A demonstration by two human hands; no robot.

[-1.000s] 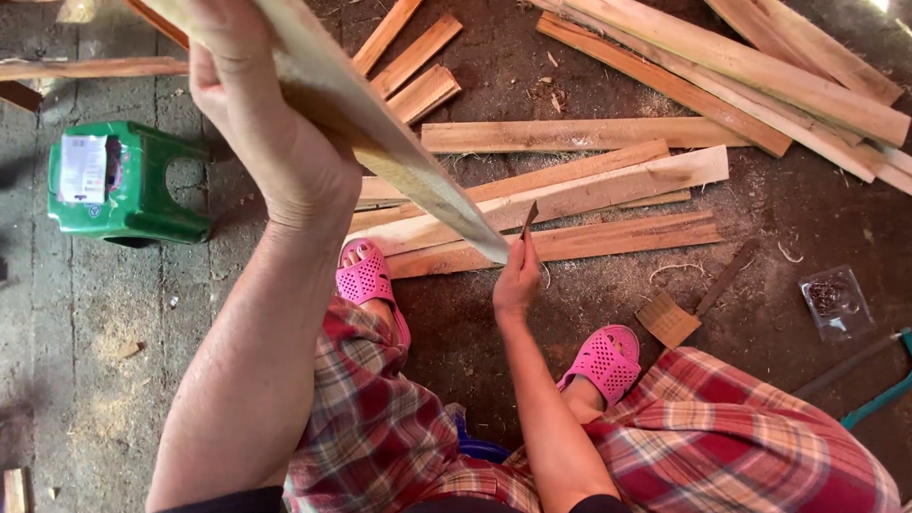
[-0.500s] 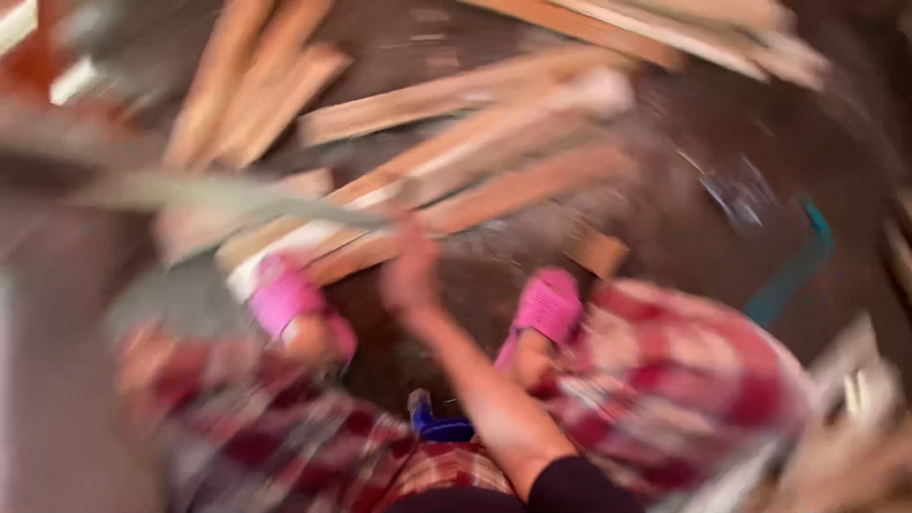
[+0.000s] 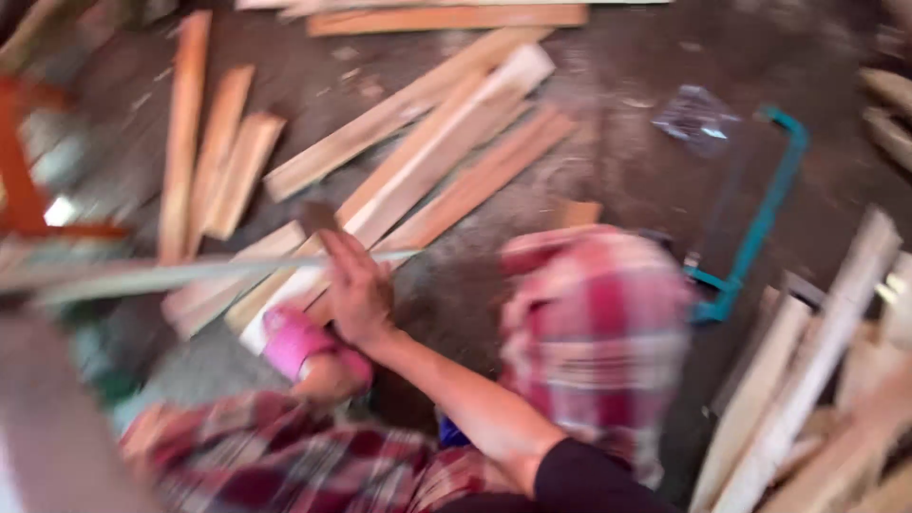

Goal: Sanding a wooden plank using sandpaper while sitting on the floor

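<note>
The view is smeared with motion, so fine detail is hard to read. The right hand [image 3: 356, 290] is out in front, over the pink sandal [image 3: 294, 342] on the person's foot, and its fingers [image 3: 334, 249] are closed around a small dark tool [image 3: 316, 217] whose tip pokes up past the knuckles; what kind of tool it is, the blur hides. Just beside that hand a long pale wooden slat [image 3: 209, 271] runs across from the left edge, its near end about level with the fingers. The left hand is out of frame, so whether it grips the slat's far end cannot be told.

On the floor [image 3: 608, 76] beyond lie loose planks [image 3: 446, 157] fanned at angles, a teal-framed saw [image 3: 760, 218] to the right, and a clear plastic bag [image 3: 698, 119] near it. More light boards [image 3: 817, 380] lean at the lower right.

As a judgement: working this slat cleanly calls for bracing it steady, keeping the tool's edge angled away from the foot and knee, and taking short controlled strokes along the grain rather than forcing deep ones.
</note>
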